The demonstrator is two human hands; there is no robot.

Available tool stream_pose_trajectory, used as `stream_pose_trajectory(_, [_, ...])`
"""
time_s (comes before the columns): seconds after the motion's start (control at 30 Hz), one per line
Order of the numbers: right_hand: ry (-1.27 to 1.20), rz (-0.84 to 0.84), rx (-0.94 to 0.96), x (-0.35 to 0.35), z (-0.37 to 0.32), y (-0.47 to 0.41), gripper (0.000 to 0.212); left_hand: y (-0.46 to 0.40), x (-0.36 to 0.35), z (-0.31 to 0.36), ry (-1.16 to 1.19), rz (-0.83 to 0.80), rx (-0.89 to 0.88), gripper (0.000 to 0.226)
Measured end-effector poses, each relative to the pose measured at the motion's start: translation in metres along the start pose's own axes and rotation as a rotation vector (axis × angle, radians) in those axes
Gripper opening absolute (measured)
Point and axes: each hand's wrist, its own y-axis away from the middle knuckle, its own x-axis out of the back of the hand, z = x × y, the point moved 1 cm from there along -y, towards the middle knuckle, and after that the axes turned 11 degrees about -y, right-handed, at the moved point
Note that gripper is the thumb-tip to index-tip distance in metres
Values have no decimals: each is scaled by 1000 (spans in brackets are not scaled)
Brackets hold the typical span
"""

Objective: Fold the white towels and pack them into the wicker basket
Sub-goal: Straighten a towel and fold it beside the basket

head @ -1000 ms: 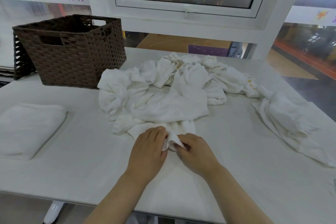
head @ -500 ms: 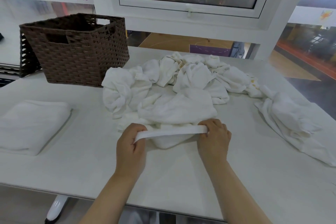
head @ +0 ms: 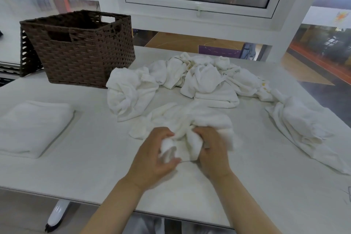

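Note:
A crumpled white towel [head: 191, 119] lies at the table's near middle. My left hand [head: 152, 157] and my right hand [head: 210, 150] sit close together and both grip its bunched near edge. Behind it a heap of several unfolded white towels [head: 199, 80] stretches across the table. One folded white towel [head: 32, 125] lies flat at the left. The brown wicker basket [head: 79, 51] stands at the back left; no towel shows above its rim.
Another loose white towel [head: 303, 129] trails along the table's right side. The white table [head: 91, 167] ends at a near edge just below my forearms. A white window frame [head: 199, 9] and wall rise behind the table.
My hands were apart, stretching a towel edge taut between them. Now they have come together and bunch the cloth, and the towel has shifted nearer to me.

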Motion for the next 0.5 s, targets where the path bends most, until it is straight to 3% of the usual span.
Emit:
stream_pose_trajectory(0.07, [13,-90,155,-12,-5,2,17,0,-8,-1,-167,-122,-93,65])
stream_pose_trajectory(0.13, [-26,-130,114,-15,-15,-2,15,-2,-13,2,-272,-98,-73,66])
stream_pose_trajectory(0.2, [-85,-203,-11,-11,-30,-12,14,-6,-14,9,-298,-52,27,59])
stream_pose_trajectory(0.3, [-103,-356,-104,-2,-54,-37,14,-20,-12,25,-147,16,239,45])
stream_pose_trajectory(0.43, [178,-349,-66,18,-71,-82,17,-57,14,48,-53,174,226,20])
stream_pose_trajectory(0.5, [350,-296,-68,30,-72,-100,16,-72,29,54,-20,229,202,18])
